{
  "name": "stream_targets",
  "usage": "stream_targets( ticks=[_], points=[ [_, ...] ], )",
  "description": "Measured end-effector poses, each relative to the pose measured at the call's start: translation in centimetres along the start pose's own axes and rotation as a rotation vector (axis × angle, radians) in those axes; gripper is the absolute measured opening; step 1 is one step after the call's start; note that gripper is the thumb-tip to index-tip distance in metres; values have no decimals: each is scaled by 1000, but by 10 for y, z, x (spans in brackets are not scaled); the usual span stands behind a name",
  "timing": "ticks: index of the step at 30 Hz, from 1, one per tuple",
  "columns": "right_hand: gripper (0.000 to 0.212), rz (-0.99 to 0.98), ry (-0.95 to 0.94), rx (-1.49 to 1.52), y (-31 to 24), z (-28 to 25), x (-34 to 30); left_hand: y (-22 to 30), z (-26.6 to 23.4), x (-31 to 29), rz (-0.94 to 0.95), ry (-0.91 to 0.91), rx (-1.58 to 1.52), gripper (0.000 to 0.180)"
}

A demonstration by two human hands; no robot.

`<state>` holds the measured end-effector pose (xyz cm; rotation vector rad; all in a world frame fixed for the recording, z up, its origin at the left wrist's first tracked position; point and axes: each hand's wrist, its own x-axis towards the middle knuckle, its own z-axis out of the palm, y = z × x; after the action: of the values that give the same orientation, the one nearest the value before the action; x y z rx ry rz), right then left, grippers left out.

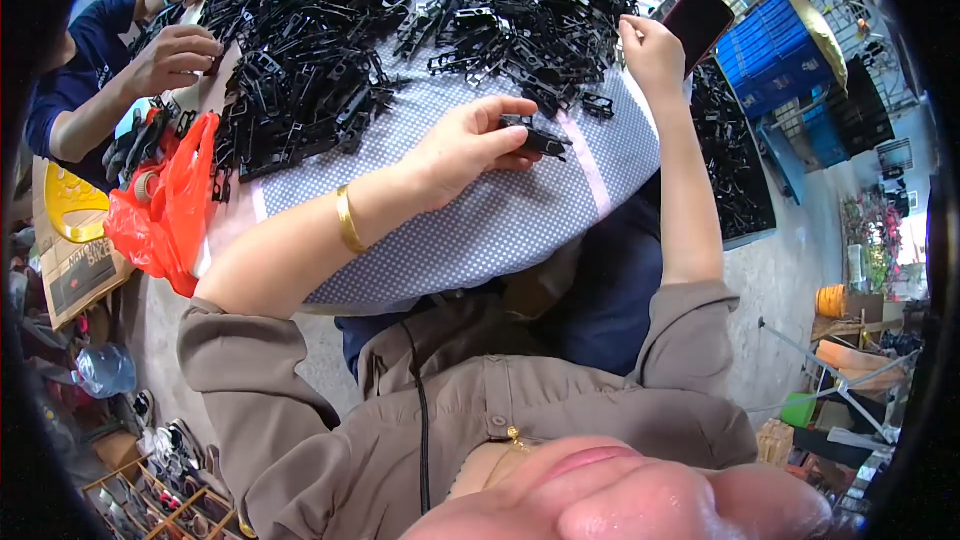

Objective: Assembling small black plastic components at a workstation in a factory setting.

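Observation:
My left hand [460, 150] is closed around a small black plastic clip-like piece [540, 140], thumb on top, just above the cloth. It may hold more than one piece; the fingers cover part of it. My right hand [655, 58] is raised at the right edge of the table, its fingertips pinched together beside the heap. Whatever those fingertips may hold is too small to make out. Ahead of both hands spreads a large heap of similar black pieces [310, 60]. A few of them lie loose on the patterned cloth [430, 240] near my left hand.
A dark phone [700, 22] stands just beyond my right hand. At the left, another person's hand [175, 58] works by the heap, near a red plastic bag [170, 205]. More black pieces [725, 150] lie to the right; blue crates [775, 50] stand behind.

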<state>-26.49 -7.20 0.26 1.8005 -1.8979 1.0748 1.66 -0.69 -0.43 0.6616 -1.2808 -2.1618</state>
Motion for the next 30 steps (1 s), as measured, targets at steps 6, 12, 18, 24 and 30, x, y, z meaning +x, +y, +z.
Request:
stream_targets(
  ticks=[6,12,18,24,30],
  points=[
    [24,211,-406,-246,8,19,30,1,-2,-2,9,-21,81,33],
    [26,292,-444,-143,3,24,31,1,-2,-3,26,-28,152,32],
    [26,145,-153,134,-1,23,12,-3,0,-2,28,23,9,32],
    [30,-132,68,249,-34,-5,-8,2,0,-1,-25,57,-123,30],
    [38,-284,-488,586,-105,-66,-63,0,-5,-3,-27,96,-229,30]
  ],
)
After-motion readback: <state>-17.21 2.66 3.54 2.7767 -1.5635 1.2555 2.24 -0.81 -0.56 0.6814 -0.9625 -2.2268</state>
